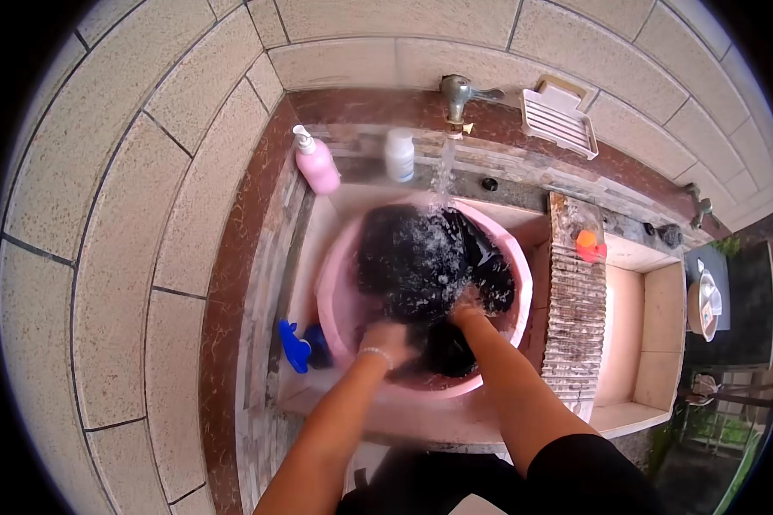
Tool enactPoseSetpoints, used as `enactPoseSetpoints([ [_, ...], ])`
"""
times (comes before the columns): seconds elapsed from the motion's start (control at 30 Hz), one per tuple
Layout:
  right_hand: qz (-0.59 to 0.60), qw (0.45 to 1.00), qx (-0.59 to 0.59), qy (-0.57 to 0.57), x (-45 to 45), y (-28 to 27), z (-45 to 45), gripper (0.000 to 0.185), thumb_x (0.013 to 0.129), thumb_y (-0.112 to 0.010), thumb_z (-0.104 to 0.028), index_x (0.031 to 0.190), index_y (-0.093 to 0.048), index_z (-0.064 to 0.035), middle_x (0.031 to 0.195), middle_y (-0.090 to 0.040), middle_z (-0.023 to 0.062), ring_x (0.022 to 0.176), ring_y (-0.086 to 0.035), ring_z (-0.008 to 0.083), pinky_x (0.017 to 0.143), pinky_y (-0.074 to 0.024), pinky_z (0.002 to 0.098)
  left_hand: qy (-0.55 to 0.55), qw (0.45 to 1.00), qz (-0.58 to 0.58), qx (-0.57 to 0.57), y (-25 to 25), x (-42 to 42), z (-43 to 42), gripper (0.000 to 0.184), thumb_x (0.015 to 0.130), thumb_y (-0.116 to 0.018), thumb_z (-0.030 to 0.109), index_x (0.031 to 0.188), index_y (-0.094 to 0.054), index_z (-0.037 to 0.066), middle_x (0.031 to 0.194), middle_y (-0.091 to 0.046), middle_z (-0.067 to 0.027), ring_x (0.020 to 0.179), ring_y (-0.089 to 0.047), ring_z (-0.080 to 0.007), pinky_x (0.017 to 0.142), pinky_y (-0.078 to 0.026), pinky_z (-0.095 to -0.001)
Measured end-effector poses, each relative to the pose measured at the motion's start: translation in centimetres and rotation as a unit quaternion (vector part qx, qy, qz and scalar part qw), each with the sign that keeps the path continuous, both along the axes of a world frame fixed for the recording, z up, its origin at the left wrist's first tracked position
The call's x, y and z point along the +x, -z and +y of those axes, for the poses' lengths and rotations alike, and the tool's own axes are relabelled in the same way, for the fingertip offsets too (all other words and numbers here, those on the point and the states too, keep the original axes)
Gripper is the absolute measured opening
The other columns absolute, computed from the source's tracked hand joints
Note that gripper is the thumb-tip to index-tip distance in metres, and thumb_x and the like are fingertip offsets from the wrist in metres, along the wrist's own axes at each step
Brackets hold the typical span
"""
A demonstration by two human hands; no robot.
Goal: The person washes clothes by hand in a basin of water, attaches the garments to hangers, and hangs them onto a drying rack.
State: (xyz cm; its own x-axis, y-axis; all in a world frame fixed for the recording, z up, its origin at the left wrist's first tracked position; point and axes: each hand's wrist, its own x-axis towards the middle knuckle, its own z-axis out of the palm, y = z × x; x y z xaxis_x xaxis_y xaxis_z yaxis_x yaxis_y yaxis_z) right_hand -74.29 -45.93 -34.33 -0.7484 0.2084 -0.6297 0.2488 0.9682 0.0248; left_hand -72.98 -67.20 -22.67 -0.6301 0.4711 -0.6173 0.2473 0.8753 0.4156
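Black wet cloth (395,253) lies bunched in water inside a round pink basin (325,296). From the tap (458,101), a stream of water (444,172) falls onto the cloth and splashes. My left hand (393,342), with a bracelet at the wrist, is at the cloth's near left side, smeared by motion. My right hand (468,306) reaches into the cloth right of the basin's middle. Its fingers are hidden by fabric and splashing water, so its grip does not show.
A pink pump bottle (318,165) and a white bottle (399,156) stand behind the basin. A blue brush-like item (295,347) lies at left. Right of the basin is a ridged washboard (575,335) with an orange-red item (587,245). A soap dish (558,122) hangs on the wall.
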Motion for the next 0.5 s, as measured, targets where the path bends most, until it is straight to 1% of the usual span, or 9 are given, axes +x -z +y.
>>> enactPoseSetpoints([
  [0.03, -0.012, 1.0, -0.027, 0.009, 0.1, 0.7, 0.5, 0.072, 0.085, -0.058, -0.043, 0.149, -0.031, -0.0216, 0.156, -0.019, 0.0162, 0.14, -0.027, 0.0359, 0.113, -0.0269, 0.0514, -0.026, 0.999, -0.007, 0.022, -1.2, 0.0, 0.2, 0.057, 0.078, -0.069, 0.049, 0.123, -0.064, 0.014, 0.124, -0.062, -0.0187, 0.112, -0.061, -0.0354, 0.094, -0.049, -0.044],
  [0.07, -0.016, 0.998, -0.051, 0.016, 0.5, 1.4, 1.0, 0.069, 0.086, -0.058, -0.042, 0.147, -0.034, -0.0207, 0.154, -0.021, 0.0162, 0.137, -0.03, 0.0354, 0.111, -0.0285, 0.0506, -0.063, 0.996, 0.052, 0.021, -2.1, 0.5, 0.6, 0.056, 0.076, -0.074, 0.044, 0.122, -0.064, 0.013, 0.118, -0.065, -0.0191, 0.11, -0.061, -0.0365, 0.092, -0.049, -0.044],
  [0.17, -0.019, 0.994, -0.101, 0.027, 1.8, 1.8, 2.0, 0.06, 0.088, -0.057, -0.037, 0.142, -0.04, -0.018, 0.149, -0.03, 0.0162, 0.13, -0.038, 0.0339, 0.108, -0.0331, 0.0482, -0.159, 0.973, 0.082, 0.149, -4.6, 1.1, -0.5, 0.055, 0.074, -0.078, 0.038, 0.12, -0.064, 0.01, 0.113, -0.066, -0.019, 0.108, -0.061, -0.0369, 0.091, -0.049, -0.0432],
  [0.2, -0.017, 0.993, -0.116, 0.03, 1.9, 1.4, 2.3, 0.057, 0.088, -0.056, -0.035, 0.14, -0.043, -0.0172, 0.147, -0.033, 0.0162, 0.128, -0.041, 0.0334, 0.107, -0.0347, 0.0474, -0.172, 0.966, 0.093, 0.172, -6.1, 0.9, -0.9, 0.057, 0.073, -0.081, 0.031, 0.121, -0.062, 0.009, 0.115, -0.065, -0.0195, 0.107, -0.062, -0.0331, 0.091, -0.049, -0.0386],
  [0.27, -0.014, 0.99, -0.134, 0.035, 1.9, 0.3, 2.9, 0.051, 0.089, -0.056, -0.032, 0.137, -0.047, -0.0154, 0.143, -0.039, 0.0162, 0.124, -0.046, 0.0324, 0.104, -0.0378, 0.0457, -0.24, 0.932, 0.051, 0.269, -8.4, 0.2, -1.7, 0.052, 0.077, -0.079, 0.028, 0.122, -0.062, 0.008, 0.118, -0.065, -0.0165, 0.111, -0.061, -0.0292, 0.095, -0.048, -0.0372],
  [0.33, -0.014, 0.987, -0.157, 0.036, 1.9, -2.1, 3.2, 0.046, 0.091, -0.055, -0.028, 0.134, -0.052, -0.0136, 0.14, -0.044, 0.0162, 0.119, -0.051, 0.0314, 0.102, -0.0409, 0.0441, -0.272, 0.886, 0.037, 0.373, -10.6, -0.6, -2.4, 0.044, 0.084, -0.075, 0.018, 0.122, -0.06, 0.002, 0.123, -0.064, -0.011, 0.113, -0.059, -0.0186, 0.095, -0.046, -0.0318],
  [0.37, -0.01, 0.985, -0.169, 0.037, 1.9, -3.7, 3.2, 0.043, 0.091, -0.055, -0.027, 0.132, -0.054, -0.0128, 0.138, -0.047, 0.0162, 0.117, -0.054, 0.031, 0.101, -0.0424, 0.0433, -0.307, 0.85, -0.03, 0.426, -12.2, -0.9, -2.5, 0.035, 0.089, -0.064, 0.007, 0.122, -0.059, 0.002, 0.119, -0.062, -0.0064, 0.109, -0.057, -0.0145, 0.096, -0.044, -0.0286],
  [0.43, 0.025, 0.981, -0.185, 0.046, 2.2, -8.8, 3.0, 0.038, 0.092, -0.054, -0.023, 0.128, -0.059, -0.011, 0.134, -0.053, 0.0162, 0.112, -0.06, 0.03, 0.098, -0.0455, 0.0417, -0.29, 0.826, -0.061, 0.48, -14.7, -2.0, -2.8, 0.037, 0.087, -0.058, -0.002, 0.123, -0.059, 0.001, 0.119, -0.061, -0.0058, 0.11, -0.056, -0.0144, 0.097, -0.043, -0.0276],
  [0.5, 0.157, 0.97, -0.169, 0.08, 2.7, -14.0, 2.7, 0.036, 0.093, -0.055, -0.02, 0.127, -0.06, -0.0085, 0.131, -0.057, 0.0143, 0.106, -0.064, 0.0288, 0.095, -0.0479, 0.0401, -0.253, 0.85, -0.034, 0.461, -15.9, -2.2, -2.2, 0.043, 0.082, -0.057, -0.008, 0.124, -0.058, 0.0, 0.12, -0.061, -0.0054, 0.112, -0.055, -0.0142, 0.099, -0.042, -0.0276],
])
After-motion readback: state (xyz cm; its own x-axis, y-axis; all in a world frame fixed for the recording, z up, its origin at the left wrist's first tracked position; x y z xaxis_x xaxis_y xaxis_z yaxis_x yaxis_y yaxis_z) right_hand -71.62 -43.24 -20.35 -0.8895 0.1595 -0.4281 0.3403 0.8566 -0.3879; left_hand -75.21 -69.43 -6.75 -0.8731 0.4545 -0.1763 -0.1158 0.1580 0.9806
